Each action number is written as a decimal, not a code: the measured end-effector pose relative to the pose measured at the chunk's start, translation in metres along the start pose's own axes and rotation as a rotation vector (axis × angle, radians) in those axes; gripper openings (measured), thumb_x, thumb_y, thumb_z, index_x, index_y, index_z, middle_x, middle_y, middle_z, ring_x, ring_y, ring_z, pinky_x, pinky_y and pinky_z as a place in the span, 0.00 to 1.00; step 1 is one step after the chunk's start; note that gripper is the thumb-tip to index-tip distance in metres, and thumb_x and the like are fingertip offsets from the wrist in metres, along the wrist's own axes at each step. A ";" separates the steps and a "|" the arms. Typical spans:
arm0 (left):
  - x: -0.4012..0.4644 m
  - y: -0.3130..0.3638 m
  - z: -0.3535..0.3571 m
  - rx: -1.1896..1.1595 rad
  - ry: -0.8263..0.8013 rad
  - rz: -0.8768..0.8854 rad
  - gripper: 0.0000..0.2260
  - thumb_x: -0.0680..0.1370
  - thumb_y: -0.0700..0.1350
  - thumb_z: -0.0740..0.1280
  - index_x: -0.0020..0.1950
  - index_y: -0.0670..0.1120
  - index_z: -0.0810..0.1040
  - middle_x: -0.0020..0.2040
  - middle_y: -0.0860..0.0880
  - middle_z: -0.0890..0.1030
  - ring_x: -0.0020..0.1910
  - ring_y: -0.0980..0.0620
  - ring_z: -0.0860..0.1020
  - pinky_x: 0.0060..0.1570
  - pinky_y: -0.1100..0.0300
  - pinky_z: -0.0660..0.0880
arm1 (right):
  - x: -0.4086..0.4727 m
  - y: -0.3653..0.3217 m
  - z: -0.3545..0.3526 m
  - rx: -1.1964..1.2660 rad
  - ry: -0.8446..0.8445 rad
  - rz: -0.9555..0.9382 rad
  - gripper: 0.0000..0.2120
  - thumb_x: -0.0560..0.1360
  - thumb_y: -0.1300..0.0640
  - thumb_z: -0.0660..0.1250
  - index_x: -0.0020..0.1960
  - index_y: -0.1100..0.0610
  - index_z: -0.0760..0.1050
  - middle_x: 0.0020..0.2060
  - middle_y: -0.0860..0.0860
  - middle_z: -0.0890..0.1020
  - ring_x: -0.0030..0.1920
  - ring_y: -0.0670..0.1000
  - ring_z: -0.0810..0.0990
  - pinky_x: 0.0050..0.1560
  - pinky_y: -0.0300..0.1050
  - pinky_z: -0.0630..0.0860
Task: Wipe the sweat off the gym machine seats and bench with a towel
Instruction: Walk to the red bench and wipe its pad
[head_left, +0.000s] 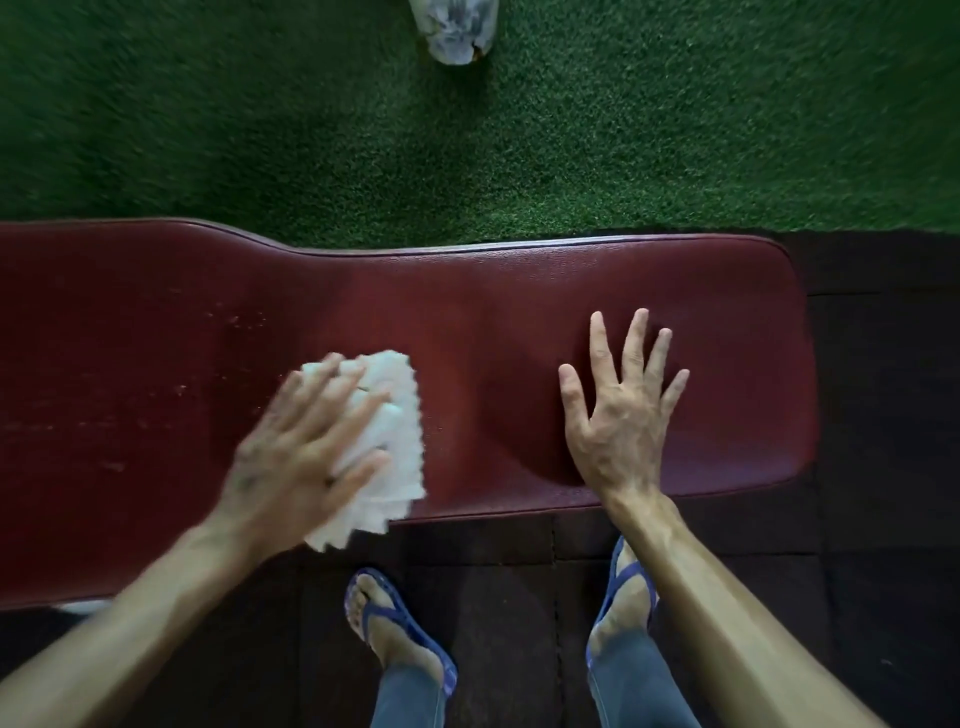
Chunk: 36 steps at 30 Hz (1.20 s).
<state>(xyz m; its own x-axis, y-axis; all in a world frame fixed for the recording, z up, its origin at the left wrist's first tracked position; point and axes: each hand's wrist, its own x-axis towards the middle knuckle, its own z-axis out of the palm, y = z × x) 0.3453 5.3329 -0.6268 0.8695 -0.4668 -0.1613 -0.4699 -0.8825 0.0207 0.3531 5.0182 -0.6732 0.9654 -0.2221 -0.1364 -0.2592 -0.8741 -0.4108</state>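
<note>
I am looking down on the wiping step, which is in hand on the bench pad, here termed the table (519, 291). My left hand (306, 441) is lying nearly flat with the fingers spread and is pressing the white towel (389, 415) onto the maroon upholstery; it is pinning the towel under the palm and fingers rather than closing round it, and the blur on that hand suggests it is in mid-stroke. The towel is showing beyond the fingertips and to the thumb side of the left hand, with one folded corner hanging over the near edge of the table just below the wrist. My right hand (618, 410) is fully open, holding nothing, and is resting palm down on the pad well to the right of the towel, apparently bracing me. Pale specks and smears (218, 332) are lying on the surface to the outer side of the left hand, so I am judging that portion not yet wiped, while the area between the two hands is reading cleaner. The next move, in my judgement, is calling for a firm sweep of the towel outward over those marks, with pressure held even so the cloth does not bunch or slip off the near edge. Green turf (208, 130) is lying beyond the table, past both sets of fingertips.
</note>
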 end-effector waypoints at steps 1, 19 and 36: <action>0.001 -0.031 0.011 0.040 -0.075 -0.087 0.28 0.81 0.61 0.55 0.79 0.51 0.61 0.81 0.46 0.57 0.81 0.45 0.55 0.78 0.42 0.57 | -0.002 -0.008 0.002 0.003 0.001 -0.001 0.30 0.82 0.40 0.54 0.81 0.47 0.55 0.82 0.56 0.49 0.81 0.64 0.44 0.75 0.73 0.45; -0.008 -0.163 0.011 -0.002 -0.057 -0.214 0.28 0.82 0.62 0.48 0.81 0.54 0.53 0.83 0.50 0.51 0.82 0.48 0.51 0.78 0.42 0.57 | -0.030 -0.118 0.039 -0.024 -0.031 -0.149 0.30 0.80 0.38 0.56 0.80 0.46 0.60 0.81 0.58 0.52 0.80 0.66 0.45 0.74 0.72 0.45; -0.061 -0.221 -0.025 -0.177 0.155 -0.403 0.26 0.83 0.57 0.50 0.79 0.47 0.63 0.79 0.44 0.63 0.79 0.40 0.59 0.77 0.43 0.55 | -0.046 -0.210 0.078 -0.048 -0.004 -0.023 0.30 0.82 0.37 0.51 0.81 0.44 0.55 0.82 0.58 0.49 0.80 0.67 0.44 0.75 0.74 0.46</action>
<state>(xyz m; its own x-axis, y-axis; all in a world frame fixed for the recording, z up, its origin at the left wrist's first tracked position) 0.4003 5.5551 -0.5966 0.9962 -0.0759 -0.0423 -0.0684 -0.9853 0.1564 0.3613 5.2455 -0.6510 0.9710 -0.2001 -0.1305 -0.2350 -0.8986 -0.3705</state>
